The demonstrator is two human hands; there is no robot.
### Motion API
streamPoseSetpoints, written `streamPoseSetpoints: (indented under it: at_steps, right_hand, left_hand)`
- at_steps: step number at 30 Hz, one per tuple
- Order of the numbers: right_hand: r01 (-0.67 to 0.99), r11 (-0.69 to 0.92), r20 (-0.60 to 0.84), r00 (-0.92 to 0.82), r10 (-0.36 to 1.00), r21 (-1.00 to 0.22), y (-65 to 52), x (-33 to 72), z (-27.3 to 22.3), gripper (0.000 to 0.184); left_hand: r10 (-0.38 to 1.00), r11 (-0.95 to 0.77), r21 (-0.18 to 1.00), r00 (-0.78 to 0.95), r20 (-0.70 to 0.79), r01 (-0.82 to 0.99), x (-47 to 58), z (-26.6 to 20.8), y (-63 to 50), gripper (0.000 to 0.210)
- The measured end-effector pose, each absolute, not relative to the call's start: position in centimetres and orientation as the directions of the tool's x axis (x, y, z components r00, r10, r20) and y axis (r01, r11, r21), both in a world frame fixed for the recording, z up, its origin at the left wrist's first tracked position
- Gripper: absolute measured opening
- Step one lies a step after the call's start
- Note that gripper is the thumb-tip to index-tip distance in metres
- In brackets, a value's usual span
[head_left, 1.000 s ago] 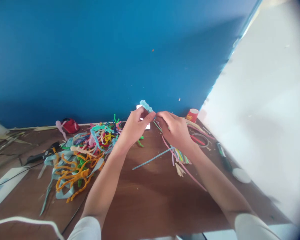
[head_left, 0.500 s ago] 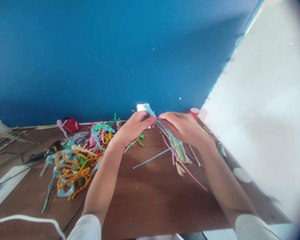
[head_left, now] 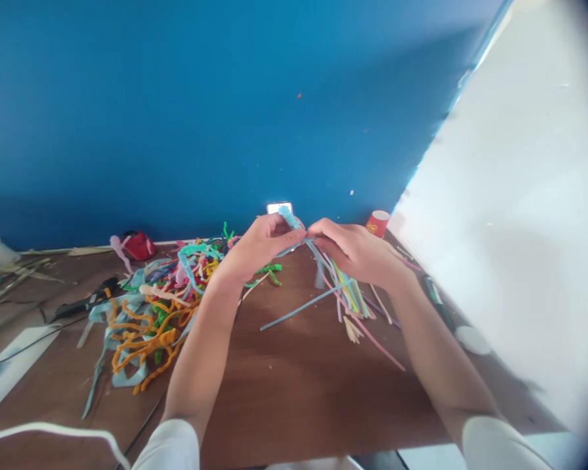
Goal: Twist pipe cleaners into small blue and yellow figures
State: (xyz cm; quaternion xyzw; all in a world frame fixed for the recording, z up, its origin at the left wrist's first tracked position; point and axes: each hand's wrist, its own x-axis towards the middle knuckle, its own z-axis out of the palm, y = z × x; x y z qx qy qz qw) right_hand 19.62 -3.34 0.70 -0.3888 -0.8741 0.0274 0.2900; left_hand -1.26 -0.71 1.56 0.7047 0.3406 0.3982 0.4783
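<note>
My left hand (head_left: 261, 243) is closed on a light-blue fuzzy pipe cleaner piece (head_left: 288, 217), whose wound, thick end sticks up between thumb and fingers. Right beside it, the fingertips of my right hand (head_left: 355, 248) are pinched at the same piece, touching or almost touching the left thumb. From there a thin pale-blue strand (head_left: 294, 249) runs below the fingers; I cannot tell how it joins the piece. Under my right hand lies a bundle of pastel pipe cleaners (head_left: 357, 301) on the brown table (head_left: 294, 385). One blue stem (head_left: 298, 311) juts out leftward from it.
A tangled heap of coloured pipe cleaners (head_left: 147, 339) spreads on the left, beside a black glue gun (head_left: 85, 301). Behind my hands a lit phone (head_left: 277, 207) leans near the blue wall. A red cup (head_left: 376, 225) and a round white lid (head_left: 473, 340) are at right.
The thin pale-blue strand now shows below my left fingers, and another pale strip hangs near the bundle. Both hands stay close together in nearly the same place. The view has shifted slightly.
</note>
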Motion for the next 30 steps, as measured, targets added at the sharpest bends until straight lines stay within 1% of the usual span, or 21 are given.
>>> streamPoseSetpoints:
  at_steps: [2, 5, 7, 9, 12, 14, 15, 17, 19, 21, 23, 24, 25, 26, 27, 28, 29, 30]
  right_hand:
    - [0.659, 0.722, 0.543, -0.535, 0.647, -0.210, -3.1, 19.7, 0.4, 0.021]
    - [0.670, 0.742, 0.692, -0.521, 0.499, -0.031, -2.5, 19.8, -0.2, 0.022]
    - [0.695, 0.712, 0.771, -0.505, 0.388, 0.097, -2.3, 19.8, -0.5, 0.021]
    - [0.725, 0.662, 0.816, -0.491, 0.306, 0.189, -2.2, 19.7, -0.6, 0.020]
    - [0.746, 0.611, 0.846, -0.484, 0.223, 0.266, -2.5, 19.4, -0.7, 0.016]
    - [0.742, 0.612, 0.856, -0.478, 0.197, 0.273, -2.6, 19.2, -0.7, 0.015]
    - [0.741, 0.619, 0.858, -0.471, 0.204, 0.260, -2.6, 19.1, -0.7, 0.014]
    - [0.741, 0.644, 0.856, -0.446, 0.261, 0.190, -2.4, 18.8, -0.8, 0.013]
    - [0.727, 0.685, 0.849, -0.388, 0.360, 0.042, -2.1, 18.4, -1.1, 0.013]
    - [0.660, 0.727, 0.830, -0.287, 0.477, -0.189, -1.8, 17.8, -1.3, 0.017]
    - [0.494, 0.722, 0.762, -0.168, 0.625, -0.484, -1.7, 17.3, -1.5, 0.021]
    - [0.369, 0.678, 0.687, -0.128, 0.715, -0.636, -1.7, 17.0, -1.5, 0.023]
    - [0.220, 0.590, 0.579, -0.120, 0.806, -0.777, -1.8, 16.9, -1.4, 0.026]
    - [0.072, 0.466, 0.453, -0.142, 0.880, -0.882, -1.9, 16.7, -1.3, 0.027]
    - [-0.055, 0.323, 0.328, -0.185, 0.926, -0.945, -2.0, 16.7, -1.2, 0.028]
    - [-0.153, 0.189, 0.222, -0.234, 0.947, -0.970, -2.1, 16.7, -1.1, 0.029]
    - [-0.219, 0.085, 0.145, -0.274, 0.951, -0.972, -2.1, 16.7, -1.0, 0.029]
    - [-0.257, 0.020, 0.099, -0.298, 0.949, -0.966, -2.2, 16.9, -0.9, 0.029]
  left_hand:
    - [0.860, -0.268, 0.962, 0.462, 0.219, 0.043, -1.4, 1.5, -0.5, 0.035]
    - [0.860, -0.194, 0.980, 0.472, 0.193, -0.047, -1.5, 1.5, -0.2, 0.033]
    - [0.861, -0.142, 0.983, 0.475, 0.180, -0.116, -1.6, 1.4, -0.1, 0.031]
    - [0.859, -0.101, 0.979, 0.481, 0.174, -0.175, -1.4, 1.4, -0.1, 0.030]
    - [0.853, -0.075, 0.978, 0.495, 0.164, -0.195, -1.1, 1.2, -0.1, 0.031]
    - [0.853, -0.111, 0.977, 0.487, 0.187, -0.181, -0.9, 1.1, -0.2, 0.032]
    - [0.853, -0.153, 0.975, 0.477, 0.213, -0.163, -0.8, 1.0, -0.2, 0.033]
    - [0.848, -0.281, 0.955, 0.440, 0.295, -0.099, -0.8, 1.0, -0.2, 0.030]
    - [0.829, -0.441, 0.898, 0.390, 0.401, 0.013, -0.7, 1.1, -0.3, 0.025]
    - [0.790, -0.576, 0.803, 0.357, 0.498, 0.154, -0.6, 1.3, -0.5, 0.016]
    - [0.738, -0.669, 0.690, 0.356, 0.573, 0.277, -0.5, 1.4, -0.7, 0.009]
    - [0.707, -0.706, 0.632, 0.368, 0.603, 0.320, -0.5, 1.4, -0.8, 0.008]
    - [0.673, -0.739, 0.578, 0.383, 0.632, 0.345, -0.5, 1.5, -0.9, 0.007]
    - [0.641, -0.768, 0.533, 0.395, 0.658, 0.356, -0.5, 1.5, -1.0, 0.008]
    - [0.618, -0.785, 0.505, 0.405, 0.674, 0.358, -0.5, 1.5, -1.1, 0.008]
    - [0.610, -0.792, 0.500, 0.407, 0.680, 0.351, -0.5, 1.5, -1.2, 0.007]
    - [0.619, -0.785, 0.522, 0.401, 0.676, 0.332, -0.5, 1.4, -1.2, 0.006]
    - [0.641, -0.767, 0.567, 0.385, 0.664, 0.299, -0.4, 1.4, -1.2, 0.007]
